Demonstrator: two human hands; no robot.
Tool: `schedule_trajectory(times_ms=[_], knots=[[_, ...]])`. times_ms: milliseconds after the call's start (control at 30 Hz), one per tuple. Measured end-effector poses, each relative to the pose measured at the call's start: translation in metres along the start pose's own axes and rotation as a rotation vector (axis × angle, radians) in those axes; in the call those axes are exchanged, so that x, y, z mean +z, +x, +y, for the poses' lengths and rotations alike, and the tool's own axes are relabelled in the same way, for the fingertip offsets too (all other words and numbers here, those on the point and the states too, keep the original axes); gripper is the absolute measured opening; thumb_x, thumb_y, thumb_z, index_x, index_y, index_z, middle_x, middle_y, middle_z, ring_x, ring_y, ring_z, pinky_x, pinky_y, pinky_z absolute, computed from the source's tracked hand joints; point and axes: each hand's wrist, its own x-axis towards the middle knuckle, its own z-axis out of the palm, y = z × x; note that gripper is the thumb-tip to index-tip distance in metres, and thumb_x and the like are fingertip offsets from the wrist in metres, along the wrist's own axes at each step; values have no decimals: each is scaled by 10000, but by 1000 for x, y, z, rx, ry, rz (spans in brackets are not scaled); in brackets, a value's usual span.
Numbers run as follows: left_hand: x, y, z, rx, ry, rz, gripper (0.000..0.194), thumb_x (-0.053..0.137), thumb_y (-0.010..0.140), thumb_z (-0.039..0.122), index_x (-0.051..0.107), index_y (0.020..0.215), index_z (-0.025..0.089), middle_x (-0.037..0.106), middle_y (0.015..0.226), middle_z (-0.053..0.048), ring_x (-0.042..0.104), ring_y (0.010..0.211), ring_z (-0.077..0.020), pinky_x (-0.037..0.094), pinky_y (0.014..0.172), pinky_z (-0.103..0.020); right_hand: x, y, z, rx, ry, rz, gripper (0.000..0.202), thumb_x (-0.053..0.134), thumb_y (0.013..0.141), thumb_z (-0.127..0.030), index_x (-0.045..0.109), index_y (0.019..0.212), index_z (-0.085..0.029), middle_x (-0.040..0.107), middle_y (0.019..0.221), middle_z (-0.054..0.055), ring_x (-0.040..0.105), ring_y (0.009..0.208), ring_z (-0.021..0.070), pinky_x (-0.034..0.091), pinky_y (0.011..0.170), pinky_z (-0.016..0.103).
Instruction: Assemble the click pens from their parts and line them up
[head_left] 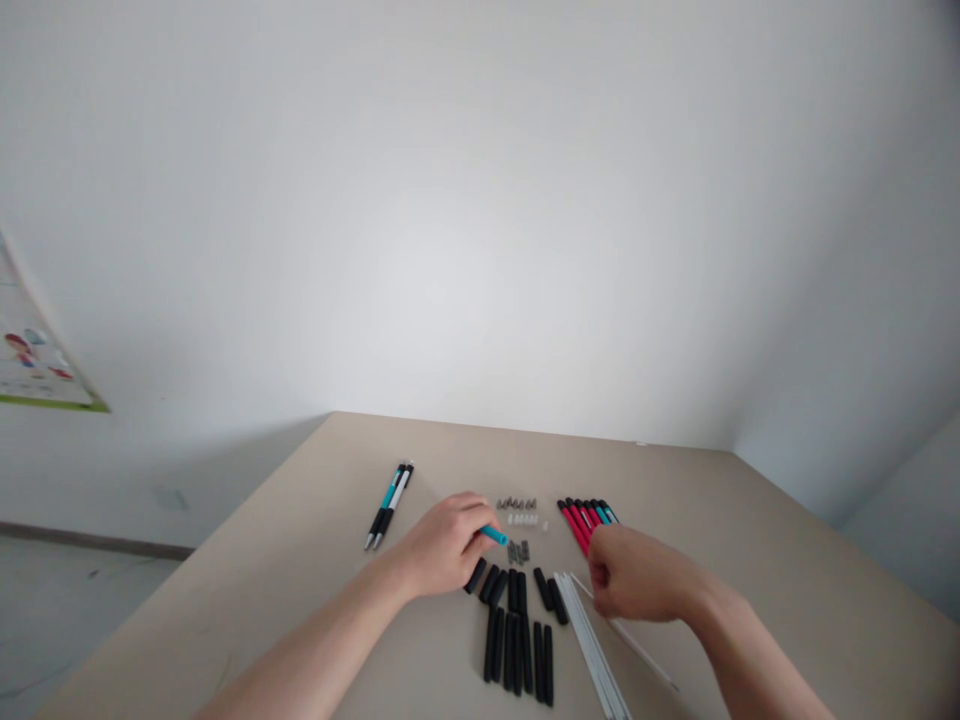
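My left hand (pixel 448 540) is closed around a blue pen barrel (pixel 493 535), whose open end points right. Just below that hand lie several black rubber grips (pixel 514 590). Over on the right, my right hand (pixel 637 575) has its fingers curled in a pinch on a thin white pen refill (pixel 643 655); the fingertips are partly hidden. A bundle of white refills (pixel 592 650) lies to its left. Beyond this hand, red and blue pen barrels (pixel 581 520) with black ends lie in a row, partly covered by it.
Two assembled pens (pixel 388 505) lie at the left of the beige table (pixel 300 540). Small metal springs (pixel 518 551), white plastic pieces (pixel 523 519) and grey tips (pixel 516 503) sit in the middle. More black grips (pixel 517 652) lie nearer me. A white wall (pixel 480 250) stands behind.
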Motion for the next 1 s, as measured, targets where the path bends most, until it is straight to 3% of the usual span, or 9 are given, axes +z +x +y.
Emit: schedule_trajectory(times_ms=[333,533,733,900,1000], knots=[[6,1,-9,-151,41,8,127,518,871,135,630,829,178,605,862,-26,579,835,-159,425,752,-238,-2,5,-11,24,-99,118,76,560,556,-147,544,484,-167,492,483,-4,409,471,104,200,442,235],[8,4,-8,-251,113,-22,150,570,856,200,621,719,168,587,790,-18,571,759,-152,410,690,-228,1,8,-10,47,-115,65,162,562,559,-139,461,436,-170,375,436,-35,322,430,83,172,436,242],[10,5,-5,-289,122,-31,162,606,840,256,628,707,167,578,765,-11,568,727,-154,414,673,-233,1,8,-9,47,-101,87,170,569,597,-125,493,450,-166,453,454,-13,405,451,103,206,452,241],[11,3,-3,-196,86,-54,122,599,850,253,662,778,176,596,802,-17,581,759,-159,430,707,-243,2,16,-14,66,-25,349,108,553,755,-199,645,709,-166,650,687,50,575,649,169,324,566,249],[11,2,-3,-170,69,-50,122,555,864,196,659,804,175,601,821,-26,584,777,-161,435,712,-241,7,24,-17,42,37,400,169,544,808,-235,666,910,-176,677,745,45,606,722,178,366,643,251]])
